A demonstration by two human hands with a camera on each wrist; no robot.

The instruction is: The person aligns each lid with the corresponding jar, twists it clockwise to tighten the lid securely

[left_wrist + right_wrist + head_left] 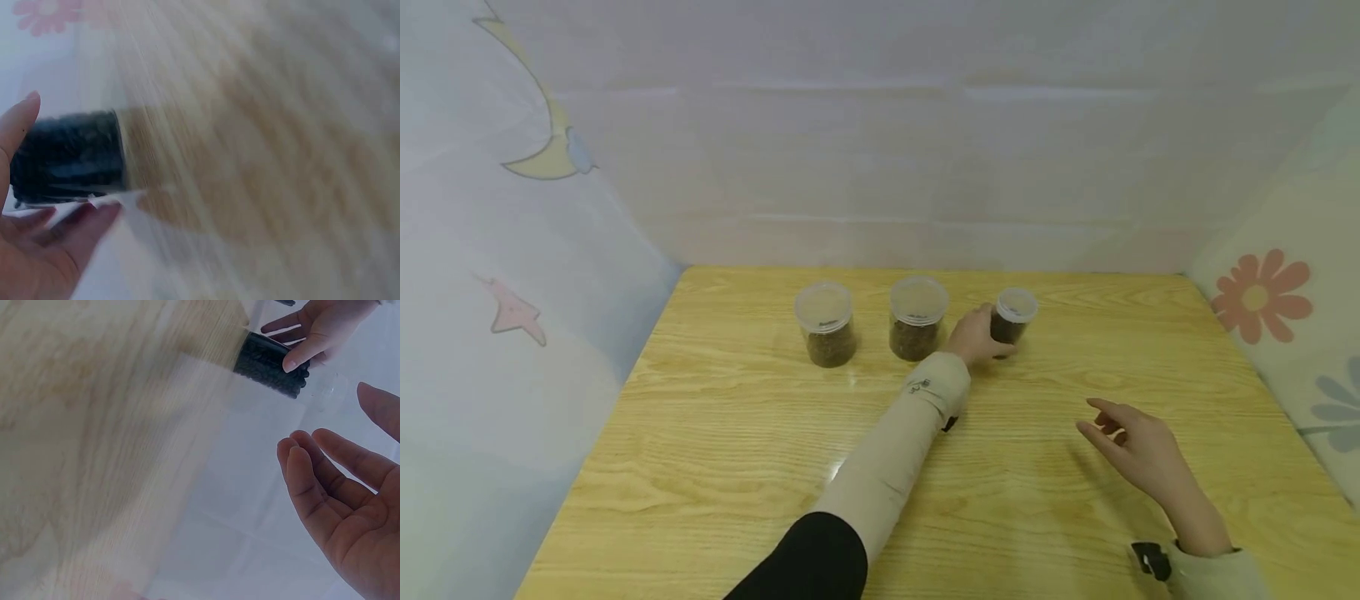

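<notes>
My left hand (974,336) reaches across to a small clear jar (1007,327) with a white lid, the rightmost of three jars at the back of the table. Its thumb lies on the near side and its fingers on the far side, holding the jar between them. Dark, bean-like bits fill the jar (272,364), as the right wrist view shows. In the left wrist view the jar (69,156) sits between thumb and fingers. My right hand (1138,446) hovers over the right part of the table, fingers loosely bent, palm holding nothing.
Two wider clear jars with dark brown contents stand left of the small one: a middle jar (914,338) close to my left hand and a left jar (831,344). The wood-grain table (715,433) is bordered by pale printed cloth walls (880,167) at the back and sides.
</notes>
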